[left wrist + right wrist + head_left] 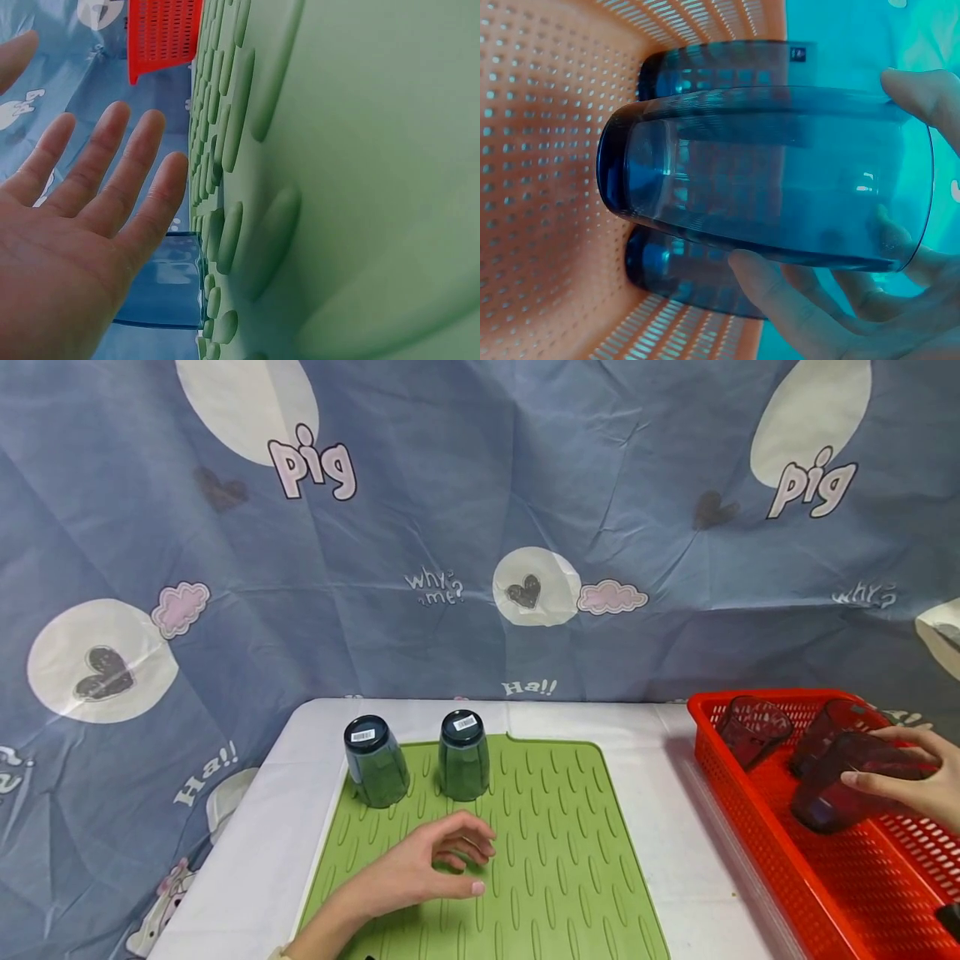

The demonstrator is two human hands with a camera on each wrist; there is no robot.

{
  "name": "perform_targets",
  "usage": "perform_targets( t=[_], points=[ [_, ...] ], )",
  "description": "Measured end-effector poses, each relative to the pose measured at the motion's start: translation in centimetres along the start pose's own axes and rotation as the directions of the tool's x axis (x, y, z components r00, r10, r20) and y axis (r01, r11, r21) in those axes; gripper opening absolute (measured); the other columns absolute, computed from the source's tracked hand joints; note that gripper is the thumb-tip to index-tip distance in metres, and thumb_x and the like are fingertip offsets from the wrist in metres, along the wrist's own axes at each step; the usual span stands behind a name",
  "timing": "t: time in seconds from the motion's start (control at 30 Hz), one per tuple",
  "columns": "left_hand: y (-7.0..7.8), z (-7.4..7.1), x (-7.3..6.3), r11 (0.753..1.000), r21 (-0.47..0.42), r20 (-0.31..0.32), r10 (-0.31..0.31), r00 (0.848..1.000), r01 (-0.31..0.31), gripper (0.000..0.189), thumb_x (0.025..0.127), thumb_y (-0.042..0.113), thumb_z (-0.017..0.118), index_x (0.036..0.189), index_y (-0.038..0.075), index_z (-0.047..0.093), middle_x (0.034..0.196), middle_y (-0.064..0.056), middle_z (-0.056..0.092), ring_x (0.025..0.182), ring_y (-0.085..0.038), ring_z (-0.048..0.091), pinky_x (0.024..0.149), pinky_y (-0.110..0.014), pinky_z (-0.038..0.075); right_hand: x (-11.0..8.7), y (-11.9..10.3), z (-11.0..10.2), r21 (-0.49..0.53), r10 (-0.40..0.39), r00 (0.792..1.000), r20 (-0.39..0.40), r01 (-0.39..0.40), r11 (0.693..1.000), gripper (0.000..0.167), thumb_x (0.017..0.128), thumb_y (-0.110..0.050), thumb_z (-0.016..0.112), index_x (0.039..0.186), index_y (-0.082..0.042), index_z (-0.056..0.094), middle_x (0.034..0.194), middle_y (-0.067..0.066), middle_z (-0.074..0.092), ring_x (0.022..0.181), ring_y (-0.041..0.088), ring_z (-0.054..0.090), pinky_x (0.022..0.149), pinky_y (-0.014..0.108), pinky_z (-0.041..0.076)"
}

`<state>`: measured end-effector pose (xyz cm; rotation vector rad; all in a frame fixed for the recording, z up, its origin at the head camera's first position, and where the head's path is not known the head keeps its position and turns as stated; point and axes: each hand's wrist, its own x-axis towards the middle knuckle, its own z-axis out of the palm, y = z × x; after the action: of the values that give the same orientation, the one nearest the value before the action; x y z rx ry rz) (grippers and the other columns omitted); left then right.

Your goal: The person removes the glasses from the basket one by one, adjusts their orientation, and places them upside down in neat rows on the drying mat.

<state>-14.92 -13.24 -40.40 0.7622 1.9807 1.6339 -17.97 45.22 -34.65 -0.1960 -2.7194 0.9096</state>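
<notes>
My right hand [911, 777] grips a clear blue drinking glass [765, 176] near its rim, thumb on one side and fingers on the other. In the head view this glass is tilted, its base low inside the red basket [772, 868]. Two more glasses, one on the left [752, 727] and one behind the held one [828, 731], are in the basket. My left hand [427, 864] hovers over the green ribbed mat [555, 843], fingers loosely bent and holding nothing. Beyond it, two glasses stand upside down on the mat, a left one [378, 768] and a right one [463, 764].
The mat lies on a white-covered table [652, 785], with the basket at its right side. A blue printed cloth [420, 527] hangs behind the table. White barcode labels show on the bases of both upturned glasses.
</notes>
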Motion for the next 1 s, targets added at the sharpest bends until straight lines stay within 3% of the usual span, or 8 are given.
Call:
perform_targets(
  t=[0.2,0.33,0.47,0.57,0.63,0.77,0.83,1.0],
  points=[
    [0.0,0.0,0.0,1.000,0.000,-0.002,0.002,1.000,-0.002,0.046,0.090,0.013,0.071,0.131,0.005,0.052,0.124,-0.017,0.059,0.113,-0.036,0.058,0.097,-0.046,0.048,-0.5,-1.1,-0.3,-0.001,-0.024,1.000,-0.010,0.024,1.000,0.071,0.081,-0.025,0.082,0.134,-0.001,0.041,0.118,0.045,0.045,0.064,-0.007,0.047,0.049,0.028,0.051],
    [0.0,0.0,0.0,1.000,0.007,-0.007,0.004,1.000,-0.004,0.046,0.090,0.013,0.071,0.131,0.005,0.052,0.124,-0.017,0.059,0.113,-0.036,0.058,0.097,-0.046,0.048,-0.8,-1.7,-0.3,-0.021,-0.040,0.998,-0.054,0.039,0.999,0.073,0.080,-0.024,0.083,0.134,0.002,0.042,0.117,0.042,0.047,0.066,-0.004,0.046,0.050,0.029,0.051],
    [-0.1,0.0,-0.1,1.000,0.010,-0.009,0.002,1.000,-0.002,0.046,0.090,0.013,0.071,0.131,0.005,0.052,0.124,-0.017,0.059,0.113,-0.036,0.058,0.097,-0.045,0.048,-1.1,-2.0,-0.2,-0.004,-0.049,0.993,-0.111,0.049,0.999,0.076,0.082,-0.020,0.081,0.140,0.005,0.040,0.125,0.046,0.041,0.091,0.022,0.062,0.066,0.047,0.055],
    [-0.1,0.1,-0.1,1.000,0.005,-0.009,0.003,1.000,-0.003,0.045,0.090,0.013,0.071,0.130,0.005,0.053,0.123,-0.018,0.059,0.113,-0.037,0.058,0.097,-0.045,0.048,-1.2,-2.2,-0.1,0.019,-0.055,0.986,-0.158,0.059,0.998,0.075,0.082,-0.015,0.079,0.141,0.007,0.039,0.128,0.049,0.038,0.089,0.012,0.065,0.070,0.037,0.056],
    [-0.1,0.1,-0.1,1.000,0.008,-0.012,0.005,1.000,-0.005,0.045,0.090,0.013,0.071,0.130,0.005,0.053,0.123,-0.018,0.059,0.112,-0.036,0.058,0.097,-0.044,0.048,-1.3,-2.3,-0.1,0.029,-0.064,0.978,-0.200,0.071,0.997,0.073,0.081,-0.014,0.079,0.141,0.005,0.042,0.131,0.047,0.040,0.078,-0.016,0.047,0.056,0.012,0.047],
    [-0.1,0.1,-0.1,1.000,0.011,-0.014,0.014,1.000,-0.014,0.045,0.090,0.012,0.071,0.129,0.004,0.053,0.122,-0.019,0.059,0.111,-0.036,0.059,0.097,-0.045,0.048,-1.5,-2.6,-0.3,0.081,-0.073,0.959,-0.274,0.099,0.992,0.071,0.080,-0.010,0.080,0.143,-0.005,0.047,0.121,0.001,0.063,0.079,-0.025,0.034,0.054,0.000,0.036],
    [-0.2,0.1,-0.2,1.000,0.013,-0.014,0.015,1.000,-0.015,0.044,0.090,0.013,0.071,0.129,0.003,0.053,0.122,-0.019,0.059,0.111,-0.036,0.059,0.097,-0.045,0.048,-1.6,-2.7,-0.4,0.086,-0.072,0.950,-0.304,0.103,0.991,0.071,0.080,-0.010,0.080,0.144,-0.010,0.048,0.106,-0.028,0.054,0.081,-0.025,0.035,0.056,-0.001,0.036],
    [-0.1,0.2,-0.2,1.000,0.010,-0.011,0.010,1.000,-0.010,0.044,0.090,0.013,0.071,0.129,0.003,0.053,0.122,-0.020,0.058,0.111,-0.037,0.058,0.097,-0.046,0.048,-1.7,-2.9,-0.7,0.113,-0.052,0.953,-0.299,0.089,0.990,0.070,0.084,-0.011,0.076,0.147,-0.015,0.044,0.100,-0.034,0.046,0.081,-0.023,0.042,0.052,0.003,0.040]
  ],
)
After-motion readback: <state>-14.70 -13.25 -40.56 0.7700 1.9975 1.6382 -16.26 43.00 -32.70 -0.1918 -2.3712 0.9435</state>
